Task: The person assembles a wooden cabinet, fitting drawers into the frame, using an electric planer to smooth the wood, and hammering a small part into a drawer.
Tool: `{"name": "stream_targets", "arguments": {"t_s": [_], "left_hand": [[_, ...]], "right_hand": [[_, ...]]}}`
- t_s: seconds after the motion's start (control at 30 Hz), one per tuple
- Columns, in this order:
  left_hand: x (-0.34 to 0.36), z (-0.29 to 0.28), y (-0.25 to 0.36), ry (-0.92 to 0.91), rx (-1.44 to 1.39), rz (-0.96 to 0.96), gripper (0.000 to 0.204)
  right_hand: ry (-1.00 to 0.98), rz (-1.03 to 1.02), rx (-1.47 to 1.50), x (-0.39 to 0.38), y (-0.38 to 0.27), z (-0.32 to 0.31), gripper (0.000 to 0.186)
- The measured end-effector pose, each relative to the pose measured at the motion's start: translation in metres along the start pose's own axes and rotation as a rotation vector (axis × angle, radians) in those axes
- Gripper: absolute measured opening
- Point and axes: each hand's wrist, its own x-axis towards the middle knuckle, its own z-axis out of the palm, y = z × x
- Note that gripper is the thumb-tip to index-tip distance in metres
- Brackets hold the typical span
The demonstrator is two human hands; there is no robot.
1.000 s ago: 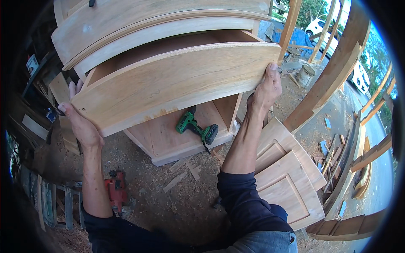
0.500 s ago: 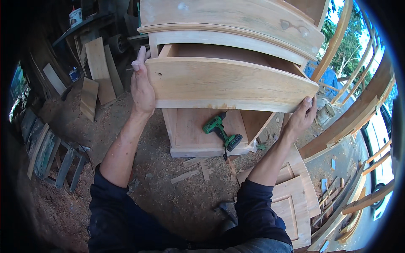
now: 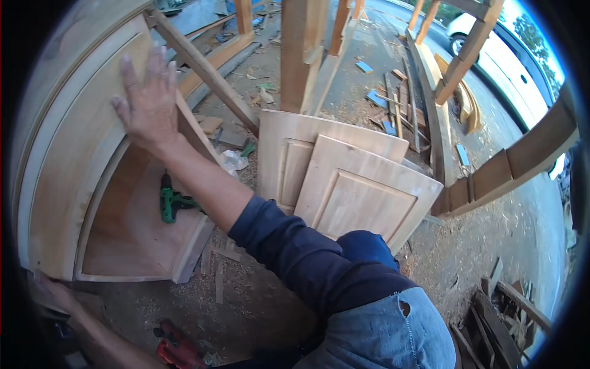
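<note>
The pale wooden drawer [image 3: 77, 166] now sits in the cabinet [image 3: 132, 270], its curved front nearly in line with the frame around it. My right hand [image 3: 150, 107] lies against the right end of that front, fingers spread and holding nothing. At the drawer's other end, low on the left, my left hand [image 3: 56, 294] touches the edge. Its fingers seem stretched out, though shadow and the picture's rim partly hide them. Below the drawer, a green and black cordless drill [image 3: 169, 202] rests on the cabinet's bottom board, partly behind my right forearm.
Two panelled wooden doors [image 3: 369, 197] lean beside the cabinet on the right. A red power tool [image 3: 178, 347] is on the ground near my left forearm. Wooden posts [image 3: 299, 55] and a beam frame stand beyond. Scrap wood [image 3: 501, 313] is piled at lower right; a white car [image 3: 507, 61] is outside.
The drawer, earlier sticking out between my two hands, has gone into the cabinet. My right hand has shifted from gripping its end to lying flat on its front. My view has swung right.
</note>
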Motion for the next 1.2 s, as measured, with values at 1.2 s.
{"name": "stream_targets", "arguments": {"t_s": [1.2], "left_hand": [[-0.043,-0.009,0.042,-0.473,0.136,0.014,0.080]], "right_hand": [[-0.647,0.503,0.844,0.046,0.104,-0.012,0.062]]}}
